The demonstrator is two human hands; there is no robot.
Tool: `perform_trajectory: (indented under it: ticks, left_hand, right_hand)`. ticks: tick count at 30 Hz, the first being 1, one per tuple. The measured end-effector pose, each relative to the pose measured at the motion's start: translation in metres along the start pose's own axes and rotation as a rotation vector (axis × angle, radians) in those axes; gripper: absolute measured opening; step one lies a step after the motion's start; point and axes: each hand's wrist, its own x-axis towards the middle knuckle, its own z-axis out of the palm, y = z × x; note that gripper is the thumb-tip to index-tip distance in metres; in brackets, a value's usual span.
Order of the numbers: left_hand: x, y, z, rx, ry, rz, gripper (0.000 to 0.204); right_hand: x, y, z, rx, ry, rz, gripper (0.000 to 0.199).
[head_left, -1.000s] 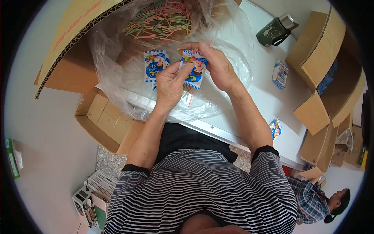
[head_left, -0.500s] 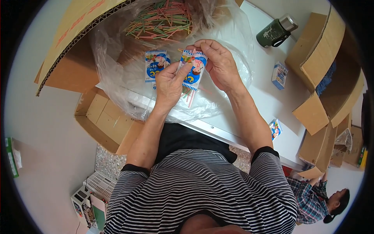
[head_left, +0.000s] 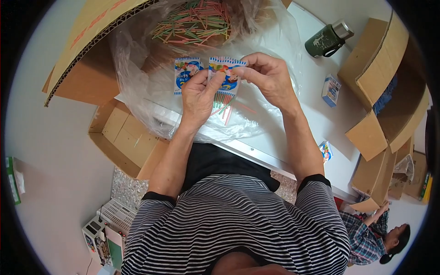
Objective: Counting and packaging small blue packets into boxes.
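Observation:
My left hand [head_left: 198,98] pinches a small blue-and-white printed packet [head_left: 223,73] between thumb and fingers. At its upper right corner my right hand [head_left: 270,79] grips the same packet, thumb in front and fingers curled behind. A second packet of the same kind [head_left: 186,68] shows just left of it, partly behind my left fingers; whether that hand holds it too I cannot tell. Thin pink and green sticks [head_left: 223,101] lie just below the held packet. Farther off, a heap of pink, green and yellowish sticks [head_left: 192,25] rests on clear plastic sheeting [head_left: 261,46].
A large cardboard box [head_left: 87,75] stands at the left, with a shallow carton [head_left: 126,137] below. Right on the white table [head_left: 293,133] are a green flask [head_left: 327,39], a small box [head_left: 331,90], another packet [head_left: 326,152] and open cartons [head_left: 366,82]. A person [head_left: 371,238] works at lower right.
My right hand has shifted right and slightly down, from the packet's top edge to its corner. The packet now sits straighter, and stick ends seen at its top no longer show.

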Motion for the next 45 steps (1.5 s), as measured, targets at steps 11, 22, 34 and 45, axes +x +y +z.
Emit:
perform_trajectory:
  ticks: [11,22,34,45]
  left_hand:
    - [-0.004,0.022,-0.031,0.61,0.424,0.044,0.038]
    - [0.025,0.014,-0.079,1.284,0.3,-0.065,0.04]
    - [0.02,0.018,-0.072,1.05,0.309,0.007,0.024]
    - [0.016,0.0,-0.083,0.523,0.289,0.035,0.022]
  right_hand:
    - [-0.034,-0.004,-0.051,0.004,0.318,-0.147,0.01]
    - [-0.145,0.011,-0.137,-0.873,0.383,0.539,0.024]
    - [-0.096,-0.017,-0.101,-0.716,0.445,0.252,0.025]
    - [0.184,0.039,-0.023,-0.988,0.062,-0.403,0.027]
